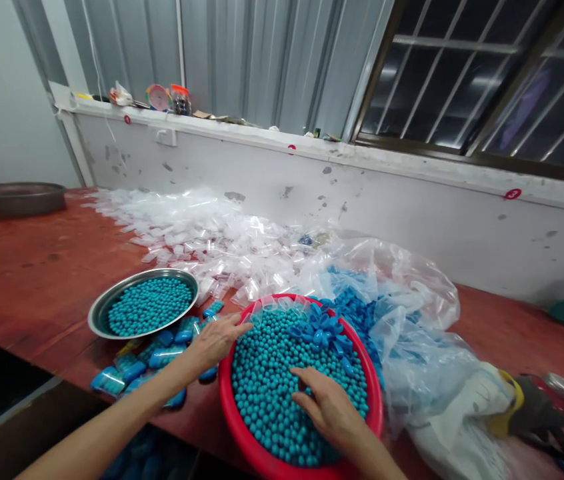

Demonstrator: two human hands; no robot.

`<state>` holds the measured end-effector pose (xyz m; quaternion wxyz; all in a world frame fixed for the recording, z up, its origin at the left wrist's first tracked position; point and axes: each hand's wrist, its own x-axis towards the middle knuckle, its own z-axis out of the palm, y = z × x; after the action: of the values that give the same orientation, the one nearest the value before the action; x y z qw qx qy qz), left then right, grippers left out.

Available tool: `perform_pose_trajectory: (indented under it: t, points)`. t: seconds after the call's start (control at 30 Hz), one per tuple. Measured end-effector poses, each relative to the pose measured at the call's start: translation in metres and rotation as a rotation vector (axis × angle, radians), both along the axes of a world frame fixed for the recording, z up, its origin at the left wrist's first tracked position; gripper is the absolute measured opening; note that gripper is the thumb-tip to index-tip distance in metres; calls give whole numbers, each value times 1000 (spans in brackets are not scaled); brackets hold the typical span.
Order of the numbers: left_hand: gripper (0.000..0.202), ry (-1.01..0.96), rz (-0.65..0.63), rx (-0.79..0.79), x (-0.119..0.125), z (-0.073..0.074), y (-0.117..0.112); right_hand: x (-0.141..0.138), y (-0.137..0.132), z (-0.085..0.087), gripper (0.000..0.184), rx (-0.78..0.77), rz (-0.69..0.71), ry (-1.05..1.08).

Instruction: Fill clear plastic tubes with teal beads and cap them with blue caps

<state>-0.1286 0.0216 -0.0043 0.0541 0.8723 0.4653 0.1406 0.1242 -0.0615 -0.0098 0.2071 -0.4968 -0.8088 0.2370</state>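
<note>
A red basin [376,390] full of small teal balls [275,390] stands in front of me. Blue caps [323,331] lie on the balls at its far right, and clear plastic cases [272,305] line its far edge. My left hand [218,339] is at the basin's left rim, fingers stretched toward the cases; it appears to hold nothing. Over the balls, my right hand [326,404] has its thumb and forefinger apart, with nothing visible between them; its other fingers are partly hidden. Filled blue-capped cases [165,357] lie beneath and left of my left forearm.
A metal bowl [96,323] of teal balls sits left of the basin. Behind spread many clear cases [212,233]. Right of the basin are loose blue caps [355,307] and a clear plastic bag [412,280]. A dark shallow tub [17,198] rests at far left.
</note>
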Motion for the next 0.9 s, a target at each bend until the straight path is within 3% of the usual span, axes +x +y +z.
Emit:
perform_pose_trajectory:
  t: [0.17, 0.37, 0.57, 0.73, 0.9]
  points:
    - [27, -167, -148, -162, -1, 11, 21, 16, -3, 4, 32, -50, -48, 36]
    - [21, 127, -250, -39, 5, 8, 35, 22, -2, 8, 32, -81, -76, 94]
    - [23, 193, -262, -24, 27, 3, 28, 45, 7, 15, 33, -29, -131, 35]
    - [16, 98, -212, -355, 67, -2, 13, 47, 22, 10, 31, -109, -221, -308]
    - [15, -113, -148, -584, 103, -18, 8, 21, 40, -3, 24, -138, -193, -284]
